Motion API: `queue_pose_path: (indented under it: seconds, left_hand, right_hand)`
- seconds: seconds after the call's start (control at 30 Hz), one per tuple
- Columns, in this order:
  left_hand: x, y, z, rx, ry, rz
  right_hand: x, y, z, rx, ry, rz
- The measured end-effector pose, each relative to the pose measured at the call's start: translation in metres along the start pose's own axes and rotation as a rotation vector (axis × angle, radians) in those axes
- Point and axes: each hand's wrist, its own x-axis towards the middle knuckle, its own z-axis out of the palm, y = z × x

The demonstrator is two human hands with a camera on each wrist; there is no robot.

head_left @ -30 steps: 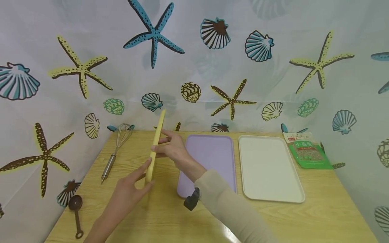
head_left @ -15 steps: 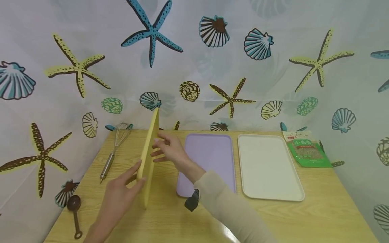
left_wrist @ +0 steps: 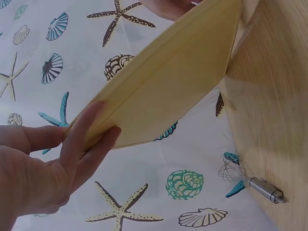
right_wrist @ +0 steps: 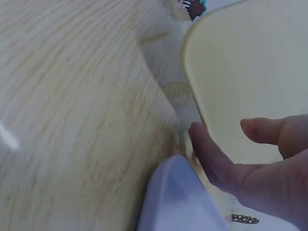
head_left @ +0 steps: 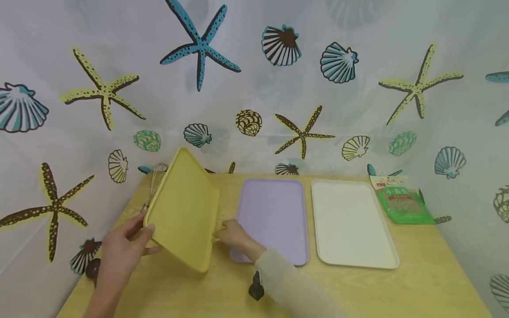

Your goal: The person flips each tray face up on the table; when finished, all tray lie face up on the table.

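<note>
A yellow tray point(head_left: 187, 212) is held tilted over the left part of the table, its hollow face towards the right and the head camera. My left hand point(head_left: 123, 247) pinches its left rim, thumb on the near side and fingers behind, as the left wrist view also shows on the tray's underside point(left_wrist: 159, 91). At the lower right rim is my right hand point(head_left: 236, 236). In the right wrist view its thumb point(right_wrist: 264, 130) lies over the tray's inner face, with the fingers point(right_wrist: 211, 154) around the outside of the edge.
A purple tray point(head_left: 274, 216) lies flat right of the yellow one, beside a white tray point(head_left: 354, 221). A green and white packet point(head_left: 403, 201) is at the back right. Left are a whisk point(left_wrist: 262, 187), partly covered in the head view, and a dark brown spoon point(head_left: 92, 268).
The yellow tray has turned from edge-on to show its hollow face and tilted left. My left hand moved left with it; my right hand let go, then moved down to the lower right rim.
</note>
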Motion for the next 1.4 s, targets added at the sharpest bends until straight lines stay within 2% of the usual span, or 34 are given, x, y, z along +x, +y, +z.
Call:
queue_pose_path:
  seconds: [0.13, 0.2, 0.3, 0.5, 0.63, 0.8, 1.0, 1.17, 1.4]
  left_hand:
    - [0.007, -0.008, -0.01, -0.114, -0.036, -0.063]
    - [0.01, -0.013, -0.016, -0.148, -0.071, -0.105]
    - [0.014, -0.021, -0.027, -0.182, -0.133, -0.134]
    - [0.026, -0.034, -0.047, -0.211, -0.29, -0.085]
    - [0.033, -0.044, -0.057, -0.21, -0.349, -0.064]
    - [0.044, -0.057, -0.063, -0.164, -0.365, -0.101]
    - [0.056, -0.076, -0.064, -0.091, -0.366, -0.161]
    - [0.064, -0.09, -0.061, -0.024, -0.369, -0.162]
    - [0.076, -0.103, -0.058, 0.001, -0.365, -0.192]
  right_hand:
    - [0.004, 0.002, 0.0, 0.062, -0.031, -0.014]
    - [0.004, 0.003, -0.001, 0.107, -0.042, -0.009]
    - [0.004, 0.006, -0.004, 0.17, -0.059, 0.013]
    - [0.005, 0.005, -0.015, 0.285, -0.049, 0.023]
    - [0.007, 0.0, -0.023, 0.294, -0.042, 0.026]
    - [0.009, -0.003, -0.028, 0.3, -0.014, 0.033]
    - [0.016, -0.004, -0.031, 0.277, 0.034, 0.033]
    - [0.023, -0.005, -0.03, 0.226, 0.073, 0.035]
    - [0.033, -0.007, -0.025, 0.176, 0.134, 0.051]
